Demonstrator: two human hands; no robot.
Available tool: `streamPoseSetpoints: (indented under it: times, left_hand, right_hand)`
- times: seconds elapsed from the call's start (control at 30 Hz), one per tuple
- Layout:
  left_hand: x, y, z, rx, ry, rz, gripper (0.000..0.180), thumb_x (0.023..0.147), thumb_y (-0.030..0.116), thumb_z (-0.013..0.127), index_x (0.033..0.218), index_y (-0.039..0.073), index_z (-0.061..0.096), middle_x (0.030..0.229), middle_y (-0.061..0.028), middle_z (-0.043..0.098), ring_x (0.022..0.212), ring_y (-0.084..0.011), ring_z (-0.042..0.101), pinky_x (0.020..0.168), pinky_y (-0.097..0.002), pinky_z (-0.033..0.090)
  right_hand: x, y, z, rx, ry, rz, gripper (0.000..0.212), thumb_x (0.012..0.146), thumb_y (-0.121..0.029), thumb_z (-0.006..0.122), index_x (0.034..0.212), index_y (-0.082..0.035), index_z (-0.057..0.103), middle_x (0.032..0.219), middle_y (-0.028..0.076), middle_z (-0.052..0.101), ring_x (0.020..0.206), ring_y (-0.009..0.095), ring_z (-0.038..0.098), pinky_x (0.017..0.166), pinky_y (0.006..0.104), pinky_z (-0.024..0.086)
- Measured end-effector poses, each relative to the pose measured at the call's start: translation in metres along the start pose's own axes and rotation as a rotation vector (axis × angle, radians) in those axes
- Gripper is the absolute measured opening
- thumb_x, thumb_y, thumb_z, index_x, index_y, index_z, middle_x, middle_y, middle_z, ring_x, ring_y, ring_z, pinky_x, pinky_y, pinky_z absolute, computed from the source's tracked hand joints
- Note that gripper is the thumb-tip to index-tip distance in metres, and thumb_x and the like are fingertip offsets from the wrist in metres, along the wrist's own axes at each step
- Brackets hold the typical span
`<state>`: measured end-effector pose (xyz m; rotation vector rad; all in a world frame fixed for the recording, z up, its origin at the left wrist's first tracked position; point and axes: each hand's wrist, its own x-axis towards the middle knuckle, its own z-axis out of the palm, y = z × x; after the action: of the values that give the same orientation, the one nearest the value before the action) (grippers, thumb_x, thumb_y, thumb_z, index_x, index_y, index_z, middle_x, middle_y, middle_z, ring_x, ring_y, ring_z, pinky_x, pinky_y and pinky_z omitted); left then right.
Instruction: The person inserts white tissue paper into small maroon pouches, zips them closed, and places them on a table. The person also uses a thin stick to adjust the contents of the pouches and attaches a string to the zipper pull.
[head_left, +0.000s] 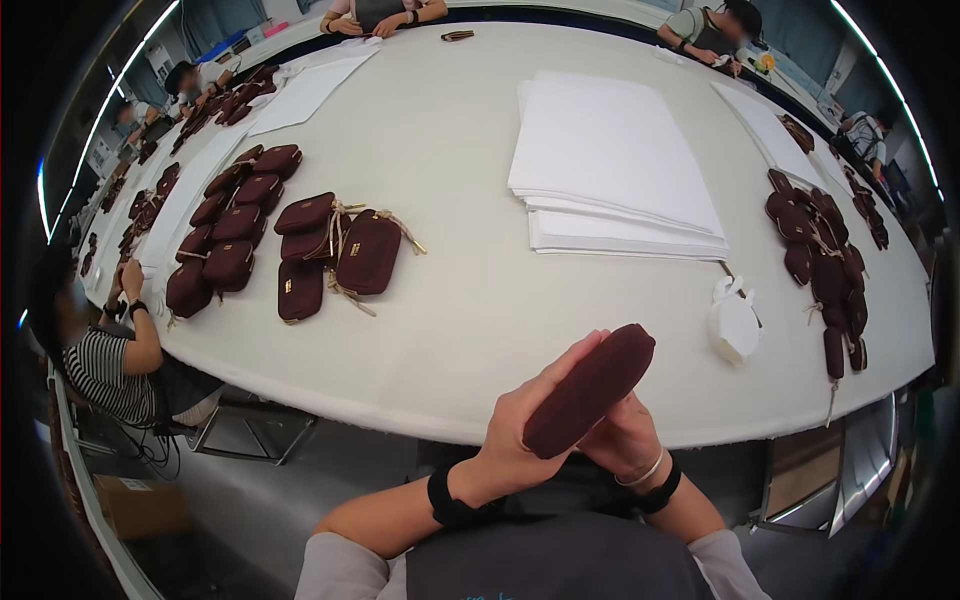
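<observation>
A dark maroon zip pouch point(590, 392) is held up on a slant over the table's near edge, with its rounded narrow side facing me. My left hand point(515, 430) is closed along its left side, thumb and fingers pressing on it. From the lower right my right hand point(628, 440) also grips the pouch, its fingertips partly hidden behind it. Left of my hands lie a few similar maroon pouches point(368, 252) with beige cords and small gold-coloured marks. To the right rests a small white bundle point(735, 325) of cloth or paper.
A stack of white sheets point(610, 150) lies mid-table. Rows of maroon pouches point(233, 235) cover the left, and a pile of pouches point(822, 245) lies far right. A co-worker in a striped top point(105, 365) sits at the left; others work across the table point(450, 370).
</observation>
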<state>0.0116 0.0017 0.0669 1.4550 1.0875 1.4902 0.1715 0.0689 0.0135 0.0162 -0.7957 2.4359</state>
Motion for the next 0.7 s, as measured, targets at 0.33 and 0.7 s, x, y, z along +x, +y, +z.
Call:
streamPoseSetpoints:
  times: [0.33, 0.7]
  left_hand:
    - [0.003, -0.004, 0.001, -0.07, 0.028, -0.07, 0.065, 0.092, 0.003, 0.07, 0.151, 0.001, 0.041, 0.14, -0.0128, 0.06, 0.124, -0.0169, 0.06, 0.103, -0.0303, 0.049]
    - [-0.004, -0.035, -0.027, -0.585, 0.356, -0.455, 0.048, 0.093, -0.001, 0.067, 0.139, 0.004, 0.054, 0.131, -0.0102, 0.064, 0.117, -0.0221, 0.065, 0.102, -0.036, 0.052]
  right_hand:
    - [-0.001, 0.011, -0.003, 0.098, 0.092, 0.01, 0.045, 0.106, -0.035, 0.05, 0.145, -0.013, 0.044, 0.139, 0.005, 0.055, 0.127, 0.022, 0.054, 0.109, 0.0462, 0.043]
    - [-0.018, -0.083, -0.006, -1.622, 0.494, -0.225, 0.029, 0.091, -0.009, 0.071, 0.12, -0.004, 0.07, 0.111, 0.011, 0.073, 0.098, 0.022, 0.07, 0.083, 0.0322, 0.055]
